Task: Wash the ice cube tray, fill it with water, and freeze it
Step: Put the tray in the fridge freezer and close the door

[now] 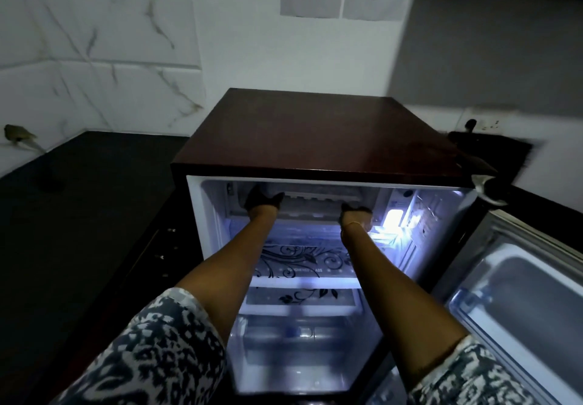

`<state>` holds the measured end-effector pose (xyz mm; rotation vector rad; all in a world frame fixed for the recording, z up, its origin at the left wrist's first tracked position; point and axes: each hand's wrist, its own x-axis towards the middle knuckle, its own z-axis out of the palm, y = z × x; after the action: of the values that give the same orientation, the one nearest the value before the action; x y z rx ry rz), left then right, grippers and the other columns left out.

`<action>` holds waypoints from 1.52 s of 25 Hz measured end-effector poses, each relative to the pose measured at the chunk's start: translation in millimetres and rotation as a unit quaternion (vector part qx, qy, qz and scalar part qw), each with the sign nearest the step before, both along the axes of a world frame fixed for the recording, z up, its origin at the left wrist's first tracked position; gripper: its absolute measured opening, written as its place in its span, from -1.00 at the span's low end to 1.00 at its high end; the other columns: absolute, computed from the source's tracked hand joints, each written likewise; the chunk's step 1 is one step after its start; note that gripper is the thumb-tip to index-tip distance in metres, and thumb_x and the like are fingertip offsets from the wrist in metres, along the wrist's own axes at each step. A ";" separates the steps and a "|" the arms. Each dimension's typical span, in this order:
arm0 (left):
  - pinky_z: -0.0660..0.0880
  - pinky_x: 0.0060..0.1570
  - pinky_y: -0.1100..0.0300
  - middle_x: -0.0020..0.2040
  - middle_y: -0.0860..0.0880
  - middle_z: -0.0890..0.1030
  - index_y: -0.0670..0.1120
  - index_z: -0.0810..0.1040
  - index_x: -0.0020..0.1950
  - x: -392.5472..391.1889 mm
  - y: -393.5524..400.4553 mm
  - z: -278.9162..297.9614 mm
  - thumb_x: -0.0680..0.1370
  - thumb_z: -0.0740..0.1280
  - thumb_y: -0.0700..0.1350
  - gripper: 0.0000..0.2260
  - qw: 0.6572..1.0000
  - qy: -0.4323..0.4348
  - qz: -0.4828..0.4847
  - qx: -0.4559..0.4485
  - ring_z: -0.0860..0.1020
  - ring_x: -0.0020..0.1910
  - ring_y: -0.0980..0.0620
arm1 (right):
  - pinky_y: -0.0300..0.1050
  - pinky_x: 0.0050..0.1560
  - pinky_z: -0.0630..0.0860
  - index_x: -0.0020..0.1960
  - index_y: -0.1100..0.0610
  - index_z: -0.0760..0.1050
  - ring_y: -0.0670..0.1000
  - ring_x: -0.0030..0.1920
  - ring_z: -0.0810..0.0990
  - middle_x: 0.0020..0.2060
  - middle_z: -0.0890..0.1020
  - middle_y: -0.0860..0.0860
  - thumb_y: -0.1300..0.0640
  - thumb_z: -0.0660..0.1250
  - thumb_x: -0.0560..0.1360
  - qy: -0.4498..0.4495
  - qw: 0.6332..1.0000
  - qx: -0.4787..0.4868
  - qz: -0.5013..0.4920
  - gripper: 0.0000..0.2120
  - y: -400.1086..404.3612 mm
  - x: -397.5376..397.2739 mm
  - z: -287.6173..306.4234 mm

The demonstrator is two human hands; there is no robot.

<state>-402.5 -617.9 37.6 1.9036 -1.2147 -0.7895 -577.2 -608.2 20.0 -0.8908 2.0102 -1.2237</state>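
Dim kitchen, fridge (315,139) open.
Between my grips sits the tray (318,198) in the freezer slot: left hand (263,201) and right hand (355,212) each curl on an end.

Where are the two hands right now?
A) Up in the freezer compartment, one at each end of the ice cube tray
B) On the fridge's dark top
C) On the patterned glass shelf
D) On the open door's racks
A: the left hand and right hand reach into the freezer compartment, one at each end of the ice cube tray, above the glass shelf.
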 end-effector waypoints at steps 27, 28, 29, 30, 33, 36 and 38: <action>-0.09 0.46 -0.27 0.59 -0.05 -0.04 -0.06 0.03 0.56 -63.2 323.1 26.5 0.64 0.04 0.14 -0.45 0.909 -0.370 -0.191 -0.027 -0.08 0.57 -0.06 | 0.14 0.39 0.22 0.52 0.11 0.08 0.17 0.49 0.17 0.51 0.16 0.16 0.00 0.27 0.55 0.462 0.826 0.035 0.322 -0.36 309.7 -41.7 24.4; -0.09 0.46 -0.27 0.59 -0.05 -0.03 -0.05 0.03 0.56 -62.9 337.3 27.8 0.64 0.04 0.14 -0.45 0.911 -0.369 -0.184 -0.027 -0.08 0.57 -0.06 | 0.14 0.39 0.23 0.52 0.11 0.08 0.17 0.49 0.18 0.50 0.17 0.16 0.00 0.28 0.54 0.458 0.828 0.031 0.322 -0.36 323.6 -42.2 25.4; -0.09 0.46 -0.27 0.59 -0.05 -0.02 -0.05 0.04 0.56 -62.5 347.1 29.0 0.63 0.03 0.15 -0.45 0.911 -0.370 -0.180 -0.025 -0.07 0.57 -0.07 | 0.15 0.40 0.24 0.52 0.11 0.08 0.16 0.49 0.18 0.50 0.18 0.16 0.00 0.28 0.54 0.456 0.829 0.026 0.322 -0.36 333.3 -41.8 26.4; -0.08 0.46 -0.27 0.59 -0.06 -0.01 -0.04 0.04 0.56 -62.1 356.3 30.6 0.63 0.03 0.15 -0.45 0.912 -0.369 -0.177 -0.026 -0.07 0.57 -0.08 | 0.15 0.41 0.24 0.52 0.11 0.09 0.16 0.49 0.18 0.50 0.18 0.16 -0.02 0.27 0.54 0.454 0.830 0.025 0.323 -0.36 342.4 -40.8 27.9; -0.06 0.45 -0.29 0.58 -0.06 0.01 -0.03 0.05 0.56 -65.0 380.2 35.1 0.63 0.03 0.14 -0.47 0.906 -0.381 -0.183 -0.038 -0.04 0.56 -0.13 | 0.18 0.42 0.22 0.52 0.10 0.10 0.14 0.49 0.18 0.50 0.19 0.15 -0.05 0.25 0.54 0.452 0.834 0.026 0.317 -0.36 365.4 -36.7 29.5; -0.05 0.44 -0.31 0.58 -0.06 0.01 -0.05 0.05 0.56 -64.9 405.3 36.6 0.64 0.03 0.14 -0.47 0.896 -0.390 -0.203 -0.052 -0.03 0.56 -0.14 | 0.19 0.43 0.21 0.51 0.10 0.11 0.16 0.49 0.19 0.49 0.21 0.16 -0.04 0.25 0.55 0.445 0.843 0.017 0.303 -0.38 392.4 -31.1 33.2; -0.04 0.44 -0.31 0.59 -0.06 0.01 -0.05 0.05 0.56 -64.9 418.2 37.5 0.64 0.02 0.14 -0.47 0.889 -0.400 -0.211 -0.062 -0.03 0.56 -0.13 | 0.20 0.42 0.21 0.51 0.11 0.12 0.17 0.48 0.19 0.48 0.21 0.17 -0.03 0.24 0.56 0.437 0.851 0.010 0.292 -0.40 408.6 -30.8 35.1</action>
<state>-467.3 -199.7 75.1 1.9283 -2.1728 -0.0717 -608.0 -199.6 55.1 -2.1324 2.0708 -0.4484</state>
